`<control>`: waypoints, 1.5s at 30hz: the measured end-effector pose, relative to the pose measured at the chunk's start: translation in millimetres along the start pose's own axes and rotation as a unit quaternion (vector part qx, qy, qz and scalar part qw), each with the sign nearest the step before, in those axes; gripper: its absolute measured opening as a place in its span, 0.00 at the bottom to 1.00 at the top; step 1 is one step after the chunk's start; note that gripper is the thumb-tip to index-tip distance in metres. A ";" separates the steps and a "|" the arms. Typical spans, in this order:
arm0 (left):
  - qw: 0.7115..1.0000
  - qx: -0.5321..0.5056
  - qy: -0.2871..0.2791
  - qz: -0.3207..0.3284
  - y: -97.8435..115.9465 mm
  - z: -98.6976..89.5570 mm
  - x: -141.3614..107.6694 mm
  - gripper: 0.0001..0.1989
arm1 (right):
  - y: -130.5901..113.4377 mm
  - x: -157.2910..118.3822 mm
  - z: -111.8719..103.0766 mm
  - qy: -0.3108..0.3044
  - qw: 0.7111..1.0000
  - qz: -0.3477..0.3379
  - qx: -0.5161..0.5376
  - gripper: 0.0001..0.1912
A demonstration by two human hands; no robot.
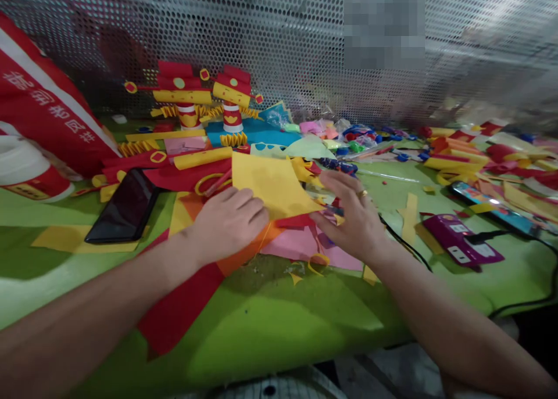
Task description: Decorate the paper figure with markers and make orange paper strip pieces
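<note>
1. Head view: left hand (235, 220) bent over the lower left edge of a yellow paper sheet (270, 181), its fingers (257, 204) curled in and gripping that edge.
2. Right hand (355, 219) at the sheet's right corner, fingers and thumb spread wide apart. Thumb tip just beside the corner; cannot tell whether it touches. Gold-coloured ring (362, 194) on one finger.
3. Sheet slightly bowed, held between the two hands above a heap of coloured paper.
4. Below and near the hands: orange paper (238, 258), red paper (183, 312), pink paper (292, 248). Small yellow scrap (296, 279) toward the front of the green counter (305, 329).
5. Left side: black smartphone (124, 207) lying partly on a yellow strip (56, 237); beyond it, a white-and-red cup (32, 175) beside a red bag (52, 97) with white lettering.
6. Right side: purple power strip (457, 239), black cable (483, 236) plugged in; a second phone (492, 208) nearby, among paper pieces.
7. Far side: two paper-cup figures (232, 119), red-hatted, pleated yellow arms; blue sheet (257, 133) near them; perforated metal panel (279, 39) behind.
</note>
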State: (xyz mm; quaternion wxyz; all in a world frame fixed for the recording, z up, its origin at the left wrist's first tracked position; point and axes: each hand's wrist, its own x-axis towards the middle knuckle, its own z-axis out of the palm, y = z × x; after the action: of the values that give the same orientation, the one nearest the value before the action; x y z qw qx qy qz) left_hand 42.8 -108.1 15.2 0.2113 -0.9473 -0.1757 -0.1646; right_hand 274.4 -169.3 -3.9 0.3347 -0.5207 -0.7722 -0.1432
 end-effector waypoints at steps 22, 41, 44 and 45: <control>0.987 -0.104 -0.067 -0.106 44.1 11.8 -35.7 0.10 | -6.5 -5.9 21.9 -0.215 0.961 -0.141 0.104 0.11; 0.992 -0.081 -0.076 -0.057 53.3 7.9 -39.5 0.06 | -4.9 -2.9 8.6 -0.276 0.945 -0.126 0.123 0.08; 0.991 -0.082 -0.086 -0.053 54.9 6.5 -39.1 0.06 | -7.0 -3.8 10.2 -0.289 0.941 -0.121 0.127 0.08; 0.992 -0.081 -0.085 -0.052 56.2 4.6 -38.8 0.06 | -7.2 -3.6 9.3 -0.282 0.943 -0.119 0.131 0.08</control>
State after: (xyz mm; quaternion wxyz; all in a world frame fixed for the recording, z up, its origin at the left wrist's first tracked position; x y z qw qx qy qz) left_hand 32.2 -163.8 -22.9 0.1093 -0.9614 -0.2284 -0.1080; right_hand 265.4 -169.5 -12.3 0.1485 -0.3960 -0.9032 0.0732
